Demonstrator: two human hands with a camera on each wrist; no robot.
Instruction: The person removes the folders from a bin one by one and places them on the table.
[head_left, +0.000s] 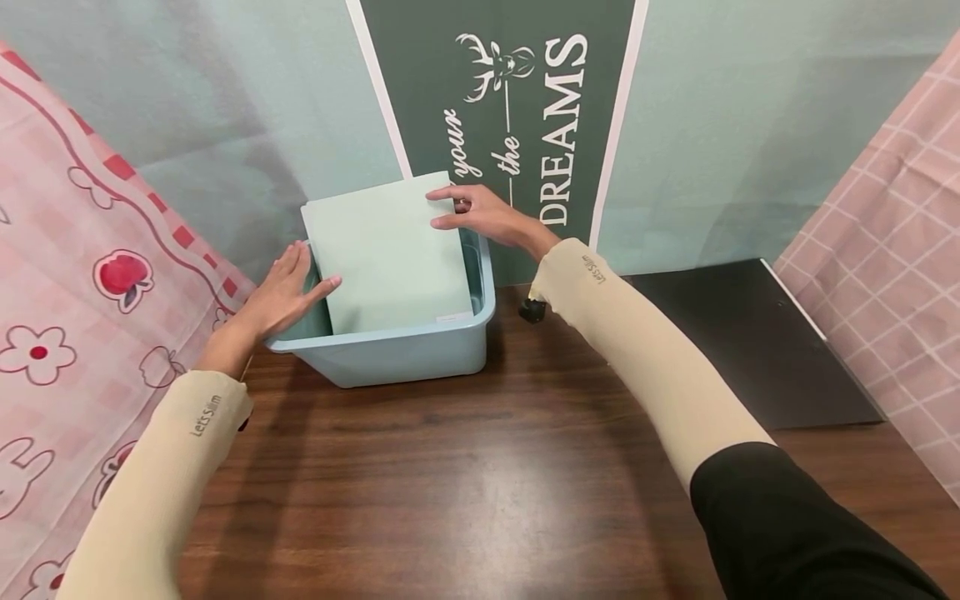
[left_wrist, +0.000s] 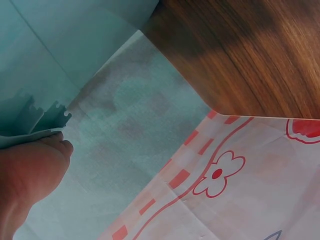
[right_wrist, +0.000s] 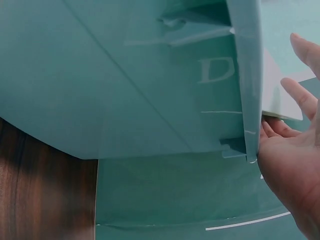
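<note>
A pale green file folder (head_left: 386,250) with a small white label at its lower right stands leaning in a light blue plastic bin (head_left: 393,358). Its upper part sticks out above the rim. My right hand (head_left: 483,215) is at the folder's upper right edge, thumb and a finger on the front face. In the right wrist view other fingers of the right hand (right_wrist: 290,145) curl at the folder's edge, partly behind the bin rim. My left hand (head_left: 281,296) rests on the bin's left rim, fingers extended, thumb reaching toward the folder. The left wrist view shows only part of the left hand (left_wrist: 35,170).
A flat black board-like item (head_left: 750,342) lies on the brown wooden table (head_left: 465,492) at the right. Behind the bin hangs a green cloth (head_left: 675,125) with lettering. Pink patterned cloths border the left (head_left: 97,275) and right (head_left: 877,225) sides.
</note>
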